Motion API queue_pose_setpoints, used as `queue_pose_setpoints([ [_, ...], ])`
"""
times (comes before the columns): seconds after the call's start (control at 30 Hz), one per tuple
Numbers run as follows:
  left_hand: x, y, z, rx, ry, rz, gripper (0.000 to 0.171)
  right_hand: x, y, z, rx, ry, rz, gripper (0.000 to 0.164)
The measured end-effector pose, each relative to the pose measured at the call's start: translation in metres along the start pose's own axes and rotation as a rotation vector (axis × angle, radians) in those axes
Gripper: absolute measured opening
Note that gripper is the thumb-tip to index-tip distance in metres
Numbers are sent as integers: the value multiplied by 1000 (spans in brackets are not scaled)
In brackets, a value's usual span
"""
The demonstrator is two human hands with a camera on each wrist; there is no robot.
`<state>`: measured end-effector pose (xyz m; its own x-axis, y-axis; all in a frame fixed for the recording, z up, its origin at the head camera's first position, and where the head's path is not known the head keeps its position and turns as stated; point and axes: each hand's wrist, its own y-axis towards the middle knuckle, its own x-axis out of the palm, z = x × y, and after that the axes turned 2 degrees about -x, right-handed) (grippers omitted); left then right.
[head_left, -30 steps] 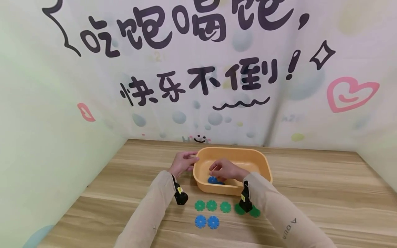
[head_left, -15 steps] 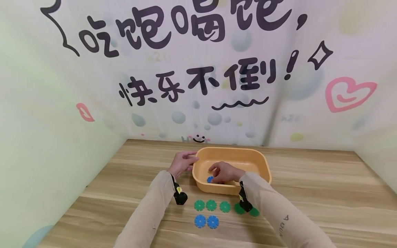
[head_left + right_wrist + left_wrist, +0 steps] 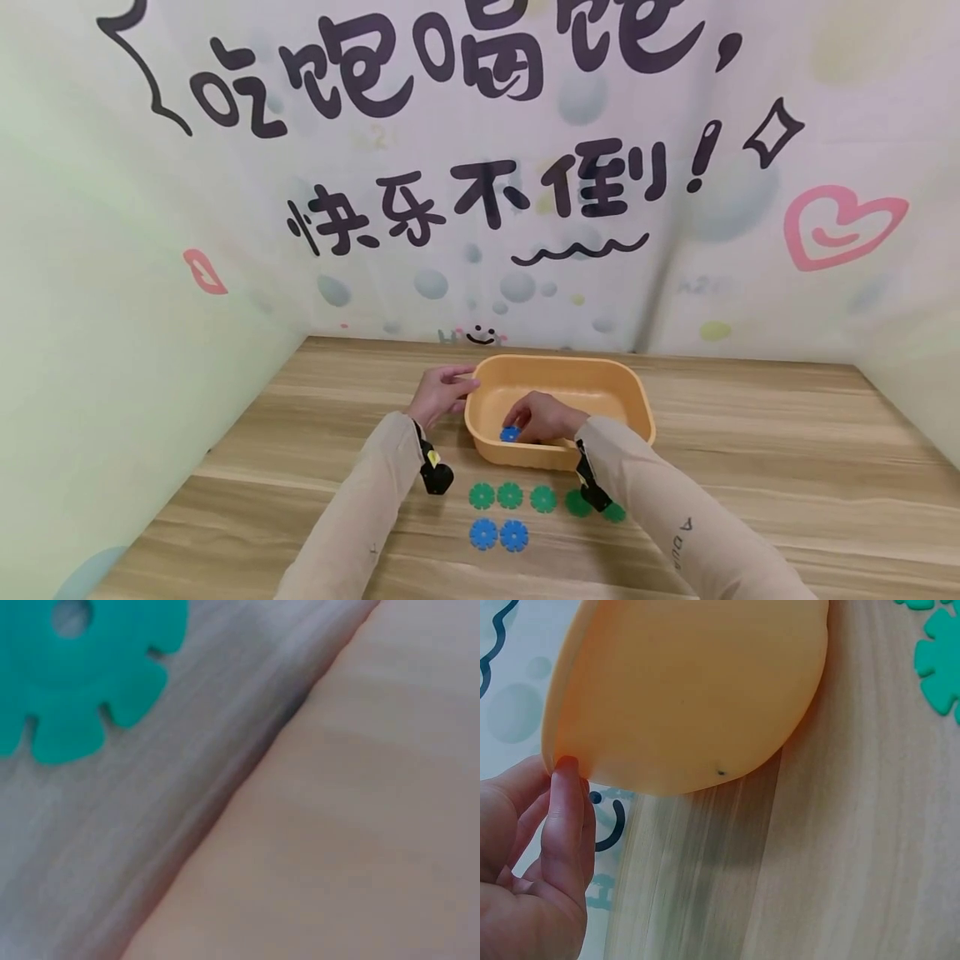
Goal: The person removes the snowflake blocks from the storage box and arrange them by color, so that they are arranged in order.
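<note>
My left hand (image 3: pixel 441 393) holds the left end of a yellow-orange plastic basin (image 3: pixel 517 455). In the left wrist view, thumb and fingertips pinch the basin's rim (image 3: pixel 549 712). Inside the basin, my right hand (image 3: pixel 546 416) reaches down with curled fingers. Its fingertips pinch a blue snowflake disc (image 3: pixel 510 436), partly covered by the hand. On the tabletop before the basin lie two blue snowflake discs (image 3: pixel 478 540) side by side. Above them runs a row of several green snowflake discs (image 3: pixel 477 492), the right ones partly under my right wrist.
The wood-grain table (image 3: pixel 750 433) extends to both sides of the basin. A printed cloth backdrop (image 3: pixel 420 308) rises behind it. The right wrist view shows the basin's outer wall (image 3: pixel 337 825) close beside a green disc (image 3: pixel 97 682).
My right hand has shifted slightly left and lower inside the basin, its fingers closing onto the blue disc. The left hand stays at the rim.
</note>
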<state>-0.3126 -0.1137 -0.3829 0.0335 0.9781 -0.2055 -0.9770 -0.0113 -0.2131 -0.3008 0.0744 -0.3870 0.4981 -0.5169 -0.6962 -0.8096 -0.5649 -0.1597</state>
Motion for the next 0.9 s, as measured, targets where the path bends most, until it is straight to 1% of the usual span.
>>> queue_pose_setpoints([
  [0.1, 0, 0, 1, 14, -3, -3, 36, -1, 1, 0, -8, -4, 3, 16],
  [0.37, 0, -1, 0, 18, -11, -5, 36, -1, 1, 1, -29, 19, 9, 12],
  [0.57, 0, 1, 0, 4, -7, -5, 36, -2, 1, 2, -8, 69, 20, 10],
  [0.73, 0, 0, 1, -8, -4, 1, 35, -3, -1, 2, -1, 144, 44, 8],
  [0.83, -1, -1, 0, 10, -3, -7, 35, -4, -3, 2, -29, 183, 55, 8],
  [0.9, -1, -1, 0, 15, -10, -10, 35, -6, -6, 2, -59, 187, 62, 7],
])
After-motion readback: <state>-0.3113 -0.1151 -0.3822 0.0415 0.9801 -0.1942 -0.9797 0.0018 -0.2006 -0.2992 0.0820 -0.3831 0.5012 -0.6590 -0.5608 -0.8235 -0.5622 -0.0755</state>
